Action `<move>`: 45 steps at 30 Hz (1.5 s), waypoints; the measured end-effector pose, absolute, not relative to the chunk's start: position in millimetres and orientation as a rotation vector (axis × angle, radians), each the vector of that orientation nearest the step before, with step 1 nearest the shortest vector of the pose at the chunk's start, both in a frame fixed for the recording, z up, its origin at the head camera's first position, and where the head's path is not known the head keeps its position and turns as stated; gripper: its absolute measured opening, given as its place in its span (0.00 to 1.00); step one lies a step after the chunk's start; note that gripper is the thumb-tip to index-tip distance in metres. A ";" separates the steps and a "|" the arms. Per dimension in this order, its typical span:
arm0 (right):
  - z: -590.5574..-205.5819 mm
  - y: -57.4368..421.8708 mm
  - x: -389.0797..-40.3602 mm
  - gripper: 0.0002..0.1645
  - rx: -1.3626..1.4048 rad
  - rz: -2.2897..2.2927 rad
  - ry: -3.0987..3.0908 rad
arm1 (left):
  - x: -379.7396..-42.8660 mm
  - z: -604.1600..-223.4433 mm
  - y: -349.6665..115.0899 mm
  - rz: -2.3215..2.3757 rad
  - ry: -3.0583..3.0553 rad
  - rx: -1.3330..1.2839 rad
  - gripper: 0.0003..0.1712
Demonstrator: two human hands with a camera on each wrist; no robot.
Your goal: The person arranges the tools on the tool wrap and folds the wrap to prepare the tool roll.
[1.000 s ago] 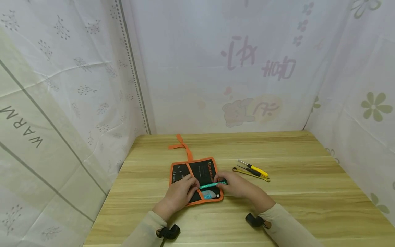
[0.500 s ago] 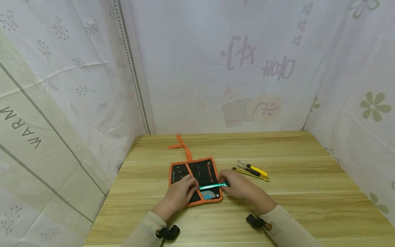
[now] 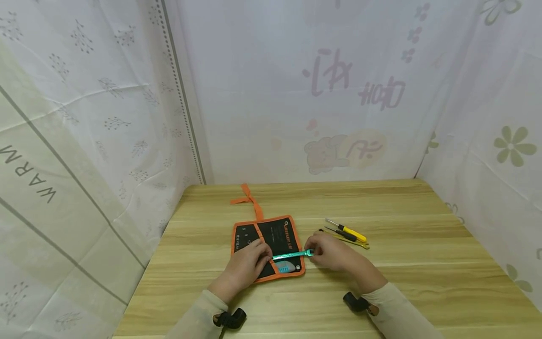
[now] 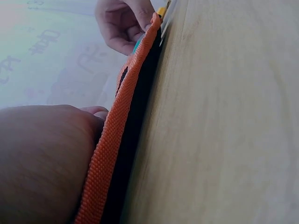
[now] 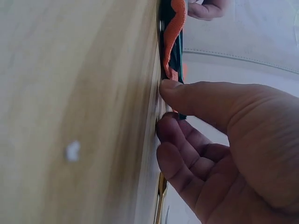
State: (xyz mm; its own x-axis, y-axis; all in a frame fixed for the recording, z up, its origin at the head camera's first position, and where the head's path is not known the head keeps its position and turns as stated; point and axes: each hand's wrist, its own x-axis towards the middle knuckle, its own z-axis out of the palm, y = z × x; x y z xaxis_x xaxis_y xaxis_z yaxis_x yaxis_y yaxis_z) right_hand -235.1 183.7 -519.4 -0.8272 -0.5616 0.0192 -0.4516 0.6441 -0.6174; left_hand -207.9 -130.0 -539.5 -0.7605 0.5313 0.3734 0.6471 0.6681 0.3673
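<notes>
A black tool pouch (image 3: 277, 235) with orange trim lies spread on the table. My left hand (image 3: 247, 263) rests over it, thumb and fingertips pinching at the orange-edged pocket. From that pocket a shiny green wrench (image 3: 290, 255) points right, its inner end hidden under the left fingers. My right hand (image 3: 334, 254) is at the wrench's outer end, thumb and curled fingers around its tip. In the right wrist view the thumb (image 5: 196, 95) and fingers are slightly apart, with the green tip between them. A grey and turquoise utility knife (image 3: 286, 267) sits in the pocket just below the wrench.
Beyond the right hand lie a yellow screwdriver (image 3: 353, 233), a black-handled tool (image 3: 345, 235) and a yellow combination wrench (image 3: 362, 245), partly covered by the hand. An orange tie strap (image 3: 257, 207) trails from the pouch's back edge. Patterned curtains enclose the wooden table (image 3: 398, 282).
My right hand has shifted slightly right along the green wrench, so its outer end now shows. It now covers part of the yellow wrench. The left hand stays in place.
</notes>
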 end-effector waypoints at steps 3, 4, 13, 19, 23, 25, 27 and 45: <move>-520.4 186.0 -235.3 0.12 -0.838 -0.962 2.678 | -207.7 -538.3 -129.8 -0.715 -2.652 -0.933 0.04; -520.4 186.2 -235.3 0.12 -0.832 -0.974 2.674 | -207.8 -538.1 -129.8 -0.710 -2.653 -0.929 0.04; -516.0 178.0 -234.6 0.14 -0.762 -1.122 2.632 | -207.8 -535.4 -129.7 -0.654 -2.656 -0.915 0.02; -513.3 172.0 -234.8 0.14 -0.822 -1.074 2.625 | -208.5 -535.1 -128.7 -0.645 -2.638 -0.907 0.05; -511.4 166.9 -236.0 0.12 -0.889 -1.003 2.644 | -209.0 -535.4 -128.4 -0.640 -2.645 -0.903 0.05; -511.0 164.0 -236.6 0.11 -0.914 -0.969 2.660 | -209.1 -535.5 -128.4 -0.641 -2.650 -0.902 0.04; -510.9 161.0 -237.0 0.10 -0.924 -0.943 2.673 | -209.0 -535.5 -128.5 -0.644 -2.652 -0.904 0.04; -509.8 139.4 -236.0 0.12 -0.953 -0.870 2.665 | -207.6 -536.8 -127.6 -0.673 -2.672 -0.906 0.03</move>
